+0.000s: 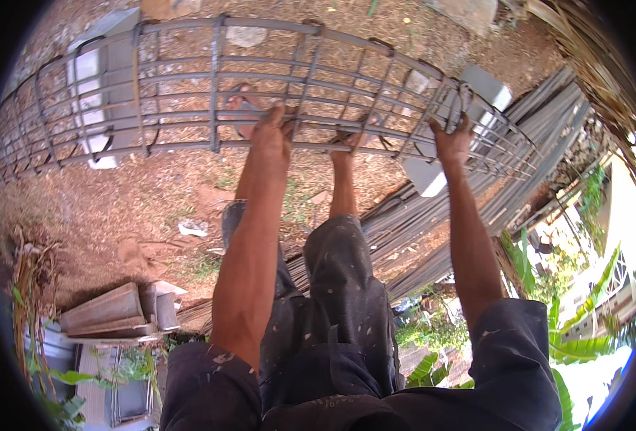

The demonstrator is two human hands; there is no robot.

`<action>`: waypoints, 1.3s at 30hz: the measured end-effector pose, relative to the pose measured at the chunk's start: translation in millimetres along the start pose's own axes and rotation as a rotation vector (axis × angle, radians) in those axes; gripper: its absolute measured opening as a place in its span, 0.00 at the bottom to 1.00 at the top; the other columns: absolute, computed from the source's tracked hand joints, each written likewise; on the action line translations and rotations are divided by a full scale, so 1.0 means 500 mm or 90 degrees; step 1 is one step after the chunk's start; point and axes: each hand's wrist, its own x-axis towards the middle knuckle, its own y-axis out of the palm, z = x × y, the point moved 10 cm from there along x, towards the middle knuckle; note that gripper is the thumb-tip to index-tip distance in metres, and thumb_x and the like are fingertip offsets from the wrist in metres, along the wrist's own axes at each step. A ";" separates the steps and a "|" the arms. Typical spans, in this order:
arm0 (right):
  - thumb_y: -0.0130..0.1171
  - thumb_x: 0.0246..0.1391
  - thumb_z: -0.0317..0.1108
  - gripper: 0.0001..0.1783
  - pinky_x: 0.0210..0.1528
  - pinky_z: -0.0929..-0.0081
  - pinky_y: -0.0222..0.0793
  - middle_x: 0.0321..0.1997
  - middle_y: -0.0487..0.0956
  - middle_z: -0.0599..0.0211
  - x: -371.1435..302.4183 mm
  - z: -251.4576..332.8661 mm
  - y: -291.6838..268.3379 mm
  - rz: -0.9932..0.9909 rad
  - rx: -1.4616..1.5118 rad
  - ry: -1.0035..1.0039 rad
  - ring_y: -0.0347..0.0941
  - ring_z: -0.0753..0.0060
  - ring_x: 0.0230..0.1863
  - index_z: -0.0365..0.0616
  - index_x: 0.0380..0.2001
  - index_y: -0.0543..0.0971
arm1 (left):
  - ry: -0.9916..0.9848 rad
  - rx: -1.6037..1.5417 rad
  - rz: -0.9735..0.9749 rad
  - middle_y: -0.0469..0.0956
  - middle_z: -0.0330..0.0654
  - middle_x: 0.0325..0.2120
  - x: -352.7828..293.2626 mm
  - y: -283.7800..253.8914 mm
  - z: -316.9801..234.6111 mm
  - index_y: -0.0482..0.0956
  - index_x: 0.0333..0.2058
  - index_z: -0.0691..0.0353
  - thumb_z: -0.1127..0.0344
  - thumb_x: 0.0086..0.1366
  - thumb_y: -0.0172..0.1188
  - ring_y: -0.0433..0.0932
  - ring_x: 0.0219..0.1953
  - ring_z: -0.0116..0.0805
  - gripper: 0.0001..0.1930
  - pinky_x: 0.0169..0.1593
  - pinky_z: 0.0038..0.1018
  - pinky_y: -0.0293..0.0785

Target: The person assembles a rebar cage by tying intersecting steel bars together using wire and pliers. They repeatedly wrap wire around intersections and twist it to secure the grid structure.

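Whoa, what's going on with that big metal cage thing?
A person is working with bare hands on a long metal cage made of bars. Their left hand is at the bars near the middle, and their right hand is farther along, thumb and fingers spread. Right now the cage lies across grey blocks, and a pile of long rods lies on the ground to the right.

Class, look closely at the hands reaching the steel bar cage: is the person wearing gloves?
No, the left hand and right hand at the steel bar cage both show bare skin.
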 end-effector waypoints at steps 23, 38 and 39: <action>0.53 0.55 0.34 0.20 0.25 0.68 0.64 0.23 0.73 0.62 -0.162 0.161 -0.093 0.371 0.126 -0.265 0.67 0.70 0.22 0.36 0.50 0.71 | 0.572 1.455 0.033 0.68 0.57 0.56 -0.147 -0.092 -0.563 0.73 0.54 0.66 0.36 0.64 0.49 0.64 0.60 0.54 0.36 0.65 0.46 0.56; 0.45 0.47 0.21 0.43 0.56 0.53 0.67 0.52 0.70 0.36 -0.312 0.400 -0.006 0.543 -0.302 -0.454 0.71 0.37 0.52 0.57 0.69 0.54 | 0.271 1.377 0.084 0.79 0.56 0.36 -0.060 -0.098 -0.556 0.81 0.42 0.63 0.39 0.59 0.58 0.77 0.45 0.51 0.29 0.54 0.42 0.70; 0.45 0.48 0.21 0.43 0.56 0.52 0.67 0.52 0.70 0.35 -0.316 0.402 -0.002 0.566 -0.294 -0.457 0.71 0.36 0.52 0.57 0.69 0.53 | 0.281 1.375 0.081 0.79 0.56 0.36 -0.060 -0.098 -0.557 0.82 0.41 0.63 0.40 0.59 0.59 0.77 0.44 0.51 0.29 0.53 0.43 0.70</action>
